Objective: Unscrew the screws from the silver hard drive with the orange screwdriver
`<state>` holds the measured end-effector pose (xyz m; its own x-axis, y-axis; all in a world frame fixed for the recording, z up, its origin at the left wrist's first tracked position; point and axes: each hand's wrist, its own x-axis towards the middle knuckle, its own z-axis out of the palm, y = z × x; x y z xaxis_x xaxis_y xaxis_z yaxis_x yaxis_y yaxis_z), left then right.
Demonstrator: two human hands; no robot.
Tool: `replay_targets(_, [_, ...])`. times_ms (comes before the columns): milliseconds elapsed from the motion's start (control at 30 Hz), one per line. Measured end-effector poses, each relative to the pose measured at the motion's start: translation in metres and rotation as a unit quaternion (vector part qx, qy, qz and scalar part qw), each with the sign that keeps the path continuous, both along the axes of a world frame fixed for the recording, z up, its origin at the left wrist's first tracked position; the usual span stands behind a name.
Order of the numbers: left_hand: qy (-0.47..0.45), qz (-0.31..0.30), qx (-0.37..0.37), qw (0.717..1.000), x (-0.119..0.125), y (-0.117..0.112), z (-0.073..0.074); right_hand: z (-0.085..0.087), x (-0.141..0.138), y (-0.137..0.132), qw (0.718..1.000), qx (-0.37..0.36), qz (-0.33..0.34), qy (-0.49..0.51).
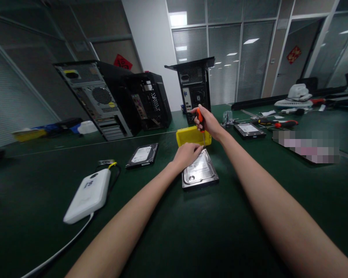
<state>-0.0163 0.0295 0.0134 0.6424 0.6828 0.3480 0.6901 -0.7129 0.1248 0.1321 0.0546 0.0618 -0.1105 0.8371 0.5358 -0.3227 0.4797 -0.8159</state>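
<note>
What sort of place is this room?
It looks like a computer workshop, maybe inside an office: computer cases and hard drives sit on a big green table, with glass walls behind.

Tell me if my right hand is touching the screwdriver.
Touching: the head view shows your right hand gripping the screwdriver by its orange handle.

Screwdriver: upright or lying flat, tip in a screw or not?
Roughly upright: the right hand holds the screwdriver handle-up, its shaft pointing down at the far end of the hard drive. Tip: too small to tell.
</note>
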Motion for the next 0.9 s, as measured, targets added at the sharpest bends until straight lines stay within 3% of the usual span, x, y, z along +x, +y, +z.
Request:
replay_targets(267, [-0.021,-0.004,-0.018,1.0,-0.002,0.004,-0.003,-0.001,0.001,0.003,1.0,-0.003,0.01,0.014])
replay_targets(467, [-0.023,0.063,-0.035,0.997,-0.003,0.009,-0.008,0.0,-0.001,0.001,1.0,-0.009,0.001,0.006])
replay_targets(633, [-0.016,0.056,-0.057,0.997,-0.003,0.015,-0.012,0.0,0.0,0.0,1.0,-0.016,0.001,0.001])
replay_targets(900, [0.011,0.152,-0.068,0.986,-0.003,0.014,-0.012,0.0,0.0,0.0,1.0,-0.017,0.004,-0.004])
